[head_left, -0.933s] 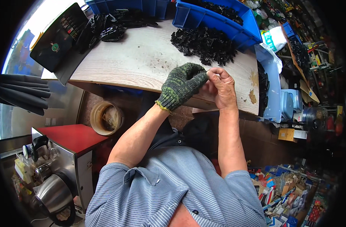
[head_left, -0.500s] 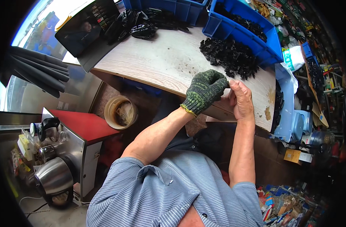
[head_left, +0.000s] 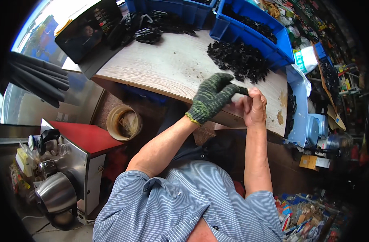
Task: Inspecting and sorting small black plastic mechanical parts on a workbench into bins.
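Black small plastic part (head_left: 241,90) is pinched between gloved left hand (head_left: 212,97) and bare right hand (head_left: 254,108), both closed on it, above pale wooden desk (head_left: 168,64) edge; mid-fitting step judged, firm steady squeeze needed next.

A small workshop was shown. Blue bins (head_left: 249,30) of black parts (head_left: 239,60) crowded the wooden desk (head_left: 168,64). Cluttered stock shelves (head_left: 333,68) stood beside it.

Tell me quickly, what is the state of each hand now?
Left hand, in a green knit glove: closed, grip on a small black part.
Right hand, bare: fingers curled, touching the same part.
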Available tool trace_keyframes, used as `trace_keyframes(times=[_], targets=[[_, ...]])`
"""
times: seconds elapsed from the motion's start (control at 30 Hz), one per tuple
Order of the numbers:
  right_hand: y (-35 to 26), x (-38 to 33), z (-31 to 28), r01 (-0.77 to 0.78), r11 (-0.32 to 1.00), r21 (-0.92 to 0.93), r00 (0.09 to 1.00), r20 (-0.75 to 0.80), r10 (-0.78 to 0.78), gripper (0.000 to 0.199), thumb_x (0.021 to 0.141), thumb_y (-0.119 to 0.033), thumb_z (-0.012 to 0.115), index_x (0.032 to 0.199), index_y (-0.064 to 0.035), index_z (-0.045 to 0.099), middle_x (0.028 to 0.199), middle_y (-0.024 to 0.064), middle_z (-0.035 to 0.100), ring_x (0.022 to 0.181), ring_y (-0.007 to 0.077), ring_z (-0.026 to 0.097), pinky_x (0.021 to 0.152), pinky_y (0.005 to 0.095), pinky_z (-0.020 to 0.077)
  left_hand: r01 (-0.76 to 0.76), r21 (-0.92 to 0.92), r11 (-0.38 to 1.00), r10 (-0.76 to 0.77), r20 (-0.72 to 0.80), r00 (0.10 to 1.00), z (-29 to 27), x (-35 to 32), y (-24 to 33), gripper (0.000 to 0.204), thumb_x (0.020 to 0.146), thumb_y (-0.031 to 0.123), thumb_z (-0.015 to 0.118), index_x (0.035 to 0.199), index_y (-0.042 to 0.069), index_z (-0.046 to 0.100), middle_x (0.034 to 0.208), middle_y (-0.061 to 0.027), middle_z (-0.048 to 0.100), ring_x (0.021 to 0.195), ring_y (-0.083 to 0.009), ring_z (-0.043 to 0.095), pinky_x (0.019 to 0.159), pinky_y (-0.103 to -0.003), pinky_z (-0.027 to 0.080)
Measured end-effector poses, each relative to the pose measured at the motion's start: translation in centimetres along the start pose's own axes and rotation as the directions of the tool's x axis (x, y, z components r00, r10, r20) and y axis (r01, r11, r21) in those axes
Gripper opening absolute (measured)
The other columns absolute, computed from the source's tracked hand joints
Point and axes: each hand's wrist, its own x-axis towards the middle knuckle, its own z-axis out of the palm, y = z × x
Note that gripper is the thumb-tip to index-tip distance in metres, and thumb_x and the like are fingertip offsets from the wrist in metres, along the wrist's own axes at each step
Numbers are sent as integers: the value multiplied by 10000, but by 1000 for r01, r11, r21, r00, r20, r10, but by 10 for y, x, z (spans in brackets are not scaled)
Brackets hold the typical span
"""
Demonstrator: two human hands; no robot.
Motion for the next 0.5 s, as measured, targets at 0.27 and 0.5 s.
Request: trace_keyframes(times=[0.27, 0.5], targets=[[-54, 18, -57, 178, 976, 124, 698, -715, -37, 498, 872, -396, 699, 1155, -29, 518, 449, 19, 379, 479, 239, 585, 644, 579, 601, -12, -159, 987, 3, -56, 998, 3, -7, 3, 315, 953, 59, 651, 1246, -35, 582, 1039, -141, 697, 893, -197, 696, 752, -325, 600], [-19, 29, -37, -171, 966, -194, 930, -356, 93, 283, 843, -210, 777, 1001, -36, 619, 473, -7, 433, 389, 129, 473, 524, 380, 579, 11, -149, 989, -15, -30, 999, 3, -7, 4, 297, 981, 104, 629, 1241, -29, 580, 1051, -126, 687, 896, -154, 686, 771, -289, 589]])
